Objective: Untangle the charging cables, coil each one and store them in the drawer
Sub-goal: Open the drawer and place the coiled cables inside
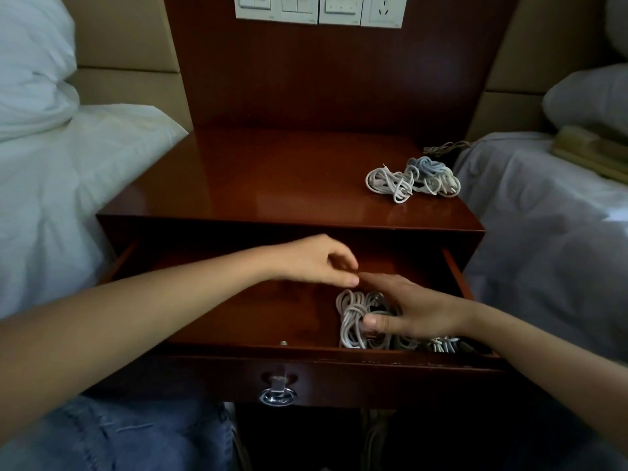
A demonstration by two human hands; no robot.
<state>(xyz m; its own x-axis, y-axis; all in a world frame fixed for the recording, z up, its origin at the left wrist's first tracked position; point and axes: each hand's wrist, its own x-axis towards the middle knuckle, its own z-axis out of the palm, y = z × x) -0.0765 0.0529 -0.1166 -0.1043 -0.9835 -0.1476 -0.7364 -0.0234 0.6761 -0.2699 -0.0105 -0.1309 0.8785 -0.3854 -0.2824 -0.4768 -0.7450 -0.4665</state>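
White charging cable, wound into a loose coil (353, 317) and cinched round its middle by a few turns of its own length, lay in the front right part of the open drawer (238, 321); the right hand (418, 314) rested over it with fingers fairly straight and the thumb laid across the strands, gripping nothing tightly, most likely to settle the coil flat and stop it springing open; whether the fingers hooked any strand underneath could not be told. More pale cables (441, 345) lay just beside it against the drawer's front wall, half hidden by the wrist, so the coil seemed to be tucked in next to ones already stored. The left hand (312, 263) hovered over the middle of the drawer, fingers loosely curled and fingertips near those of the right, holding nothing that showed; it looked ready to steady or tidy a stray end. On the glossy red-brown counter (272, 185), well apart at the back right corner, sat the remaining tangle (413, 180): white leads looped through one another with a pale blue cable (426, 164) knotted at the rear, plugs poking out; that heap looked untouched, so the job appeared part done. A metal ring pull (278, 390) hung on the drawer front.
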